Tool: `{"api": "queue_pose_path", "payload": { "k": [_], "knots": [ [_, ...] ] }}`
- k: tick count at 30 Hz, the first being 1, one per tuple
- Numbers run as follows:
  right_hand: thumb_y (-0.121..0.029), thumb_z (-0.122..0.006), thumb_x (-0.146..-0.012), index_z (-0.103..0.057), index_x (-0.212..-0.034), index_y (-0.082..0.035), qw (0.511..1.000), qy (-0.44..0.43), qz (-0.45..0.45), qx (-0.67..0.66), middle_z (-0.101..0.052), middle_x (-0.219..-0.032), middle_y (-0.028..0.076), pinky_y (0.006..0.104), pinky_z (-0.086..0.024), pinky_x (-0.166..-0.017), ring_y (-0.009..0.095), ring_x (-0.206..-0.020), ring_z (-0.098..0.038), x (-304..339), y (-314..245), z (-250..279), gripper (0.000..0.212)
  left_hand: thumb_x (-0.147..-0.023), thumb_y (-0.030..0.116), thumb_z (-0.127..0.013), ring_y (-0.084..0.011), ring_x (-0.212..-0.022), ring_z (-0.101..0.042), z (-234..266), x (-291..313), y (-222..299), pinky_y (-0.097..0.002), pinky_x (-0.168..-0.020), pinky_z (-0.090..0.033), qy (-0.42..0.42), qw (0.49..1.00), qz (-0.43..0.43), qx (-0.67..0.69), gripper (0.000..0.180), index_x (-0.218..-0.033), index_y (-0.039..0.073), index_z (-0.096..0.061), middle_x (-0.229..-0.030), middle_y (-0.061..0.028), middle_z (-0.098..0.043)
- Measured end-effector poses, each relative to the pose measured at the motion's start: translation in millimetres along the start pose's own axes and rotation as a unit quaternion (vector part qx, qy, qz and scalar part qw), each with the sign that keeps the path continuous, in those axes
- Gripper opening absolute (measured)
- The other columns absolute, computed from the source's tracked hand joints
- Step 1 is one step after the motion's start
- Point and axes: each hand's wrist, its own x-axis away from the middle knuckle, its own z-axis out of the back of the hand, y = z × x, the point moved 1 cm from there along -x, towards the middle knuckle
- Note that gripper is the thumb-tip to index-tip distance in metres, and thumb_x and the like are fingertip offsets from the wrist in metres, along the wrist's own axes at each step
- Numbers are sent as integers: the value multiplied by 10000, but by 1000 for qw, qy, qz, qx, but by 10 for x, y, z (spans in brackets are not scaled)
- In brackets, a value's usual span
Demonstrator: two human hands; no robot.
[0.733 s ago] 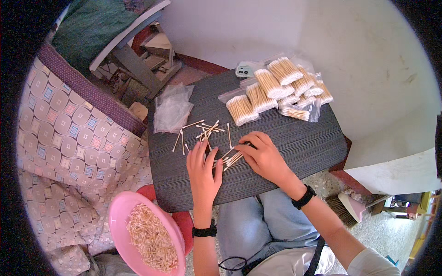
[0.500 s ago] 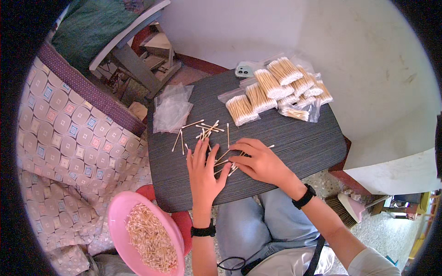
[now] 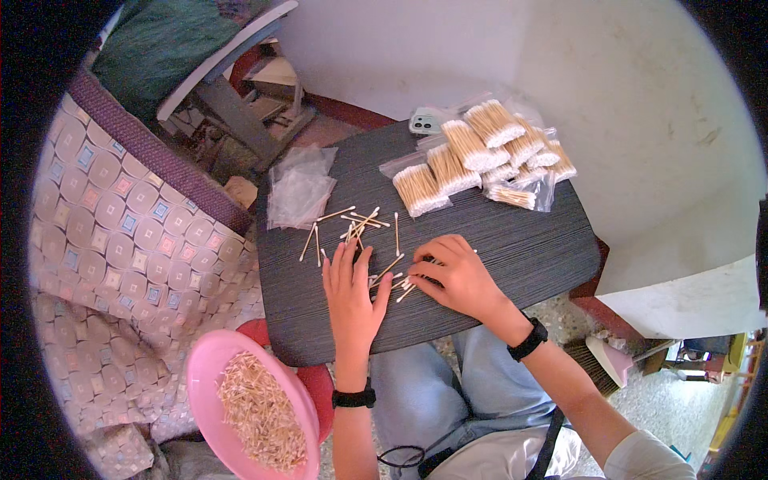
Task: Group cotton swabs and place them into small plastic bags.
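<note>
Loose cotton swabs with wooden sticks and white tips lie scattered across the dark table. My left hand rests with its fingers stretched out over some of them, near the table's front. To its right, my right hand has its fingers curled round a few cotton swabs, whose white tips poke out by the thumb; the rest of them is hidden under the palm. Several more swabs lie criss-crossed just beyond my left fingertips.
Bagged bundles of swabs are piled at the table's far right, beside a phone. Flat clear bags lie at the far left. A pink basin full of swabs stands left of my knees. A broom is on the floor at right.
My right hand has drawn its fingers in more tightly round the swabs, shifting slightly to the right. The left hand has moved a little, still spread out over the table.
</note>
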Motion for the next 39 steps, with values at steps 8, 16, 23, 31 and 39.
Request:
{"api": "queue_pose_path", "payload": {
  "k": [8,16,23,31,39],
  "knots": [
    [-128,-709,-773,-689,-945,-75,999,-24,32,10,-634,-1006,60,393,-473,-859,259,-974,-582,12,-20,-4,181,-866,216,-635,-350,-1282,-420,-21,19,-32,-500,-1099,-271,19,1000,4,3,409,-1212,25,-529,-1356,-174,-472],
    [-481,-547,-868,-373,-1409,-2,970,-183,-11,159,-358,-1486,127,486,-208,-1145,258,-1380,-324,293,-250,20,743,-863,218,-643,-340,-1279,-424,-4,3,-25,-507,-1091,-286,19,1000,10,3,405,-1207,37,-529,-1348,-163,-476],
    [-549,-481,-884,-372,-1431,-78,956,-206,-84,189,-296,-1519,116,589,-147,-1125,309,-1411,-246,242,-495,-113,730,-864,211,-641,-336,-1285,-419,-25,9,-33,-510,-1093,-284,15,1000,8,-2,402,-1204,29,-529,-1353,-168,-470],
    [-566,-553,-816,-434,-1405,-167,950,-181,-76,245,-301,-1522,79,626,-166,-1108,310,-1401,-260,257,-421,-44,721,-884,213,-615,-338,-1289,-412,7,-3,-8,-504,-1088,-295,13,1000,16,3,385,-1208,23,-530,-1353,-172,-468],
    [-584,-523,-826,-424,-1411,-155,949,-220,-97,204,-278,-1535,76,628,-152,-1108,314,-1404,-252,479,-547,86,733,-914,254,-570,-359,-1274,-418,2,18,-43,-501,-1112,-258,20,1000,18,11,394,-1233,30,-514,-1353,-182,-468]
  ]
}}
